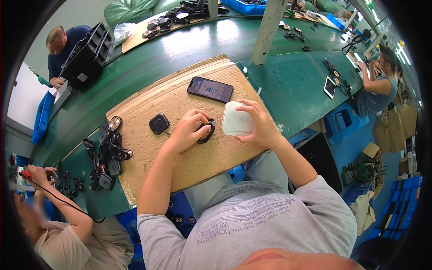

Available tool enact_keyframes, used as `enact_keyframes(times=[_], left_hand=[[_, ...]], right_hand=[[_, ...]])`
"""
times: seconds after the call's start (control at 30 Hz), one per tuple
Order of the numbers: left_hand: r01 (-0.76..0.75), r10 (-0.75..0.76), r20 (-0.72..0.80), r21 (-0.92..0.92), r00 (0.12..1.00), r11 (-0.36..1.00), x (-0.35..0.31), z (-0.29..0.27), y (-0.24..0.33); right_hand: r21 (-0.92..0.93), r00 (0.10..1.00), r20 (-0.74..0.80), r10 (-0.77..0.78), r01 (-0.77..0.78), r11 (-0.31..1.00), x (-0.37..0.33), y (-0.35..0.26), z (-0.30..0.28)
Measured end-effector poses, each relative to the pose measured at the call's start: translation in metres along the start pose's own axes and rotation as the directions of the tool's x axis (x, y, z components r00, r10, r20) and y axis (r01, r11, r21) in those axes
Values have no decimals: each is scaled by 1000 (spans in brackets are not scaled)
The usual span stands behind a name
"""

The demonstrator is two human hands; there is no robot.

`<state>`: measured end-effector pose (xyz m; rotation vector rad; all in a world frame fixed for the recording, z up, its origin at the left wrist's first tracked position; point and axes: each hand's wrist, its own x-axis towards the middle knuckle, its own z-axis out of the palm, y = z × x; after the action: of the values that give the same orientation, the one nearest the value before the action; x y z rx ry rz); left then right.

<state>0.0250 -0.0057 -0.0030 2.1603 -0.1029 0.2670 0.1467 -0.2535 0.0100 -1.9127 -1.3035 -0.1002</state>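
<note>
Over the cardboard sheet (148, 101), my left hand (186, 129) has its fingers closed around a coiled black cable (207, 135). A flat, square black device with rounded corners (159, 123) lies just left of that hand, and a short piece of cord shows between them. My right hand (260, 126) grips a white, rounded-square case (237, 119) by its right side, thumb below and fingers above. Case and cable are close together, with a narrow gap between. Beyond both hands lies a smartphone (210, 89) with its screen lit.
Black cabled devices (108, 153) are heaped at the cardboard's left edge. A green conveyor (180, 47) runs behind, with a pale post (268, 31) rising at its near edge. Co-workers sit at lower left and right; another handles black crates (85, 56). A white tablet-like device (329, 87) lies rightward.
</note>
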Motion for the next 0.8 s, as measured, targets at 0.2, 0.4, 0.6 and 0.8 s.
enact_keyframes(times=[0.2, 0.4, 0.6, 0.8], left_hand=[[10, -2, 103, -82, 995, 997, -4, -5, -1], [-26, 26, 158, -4, 987, 1000, -4, -6, 1], [-55, 47, 164, 39, 985, 998, -5, 3, 1], [-138, 131, 68, 111, 989, 984, -7, 9, -4]], right_hand=[[-20, 995, 42, -94, 95, 995, 11, 4, 11], [-82, 982, 83, -171, 177, 981, 13, 1, 12], [-120, 968, 141, -207, 224, 967, 15, -6, 16], [-162, 975, 106, -195, 211, 964, 11, -13, 19]])
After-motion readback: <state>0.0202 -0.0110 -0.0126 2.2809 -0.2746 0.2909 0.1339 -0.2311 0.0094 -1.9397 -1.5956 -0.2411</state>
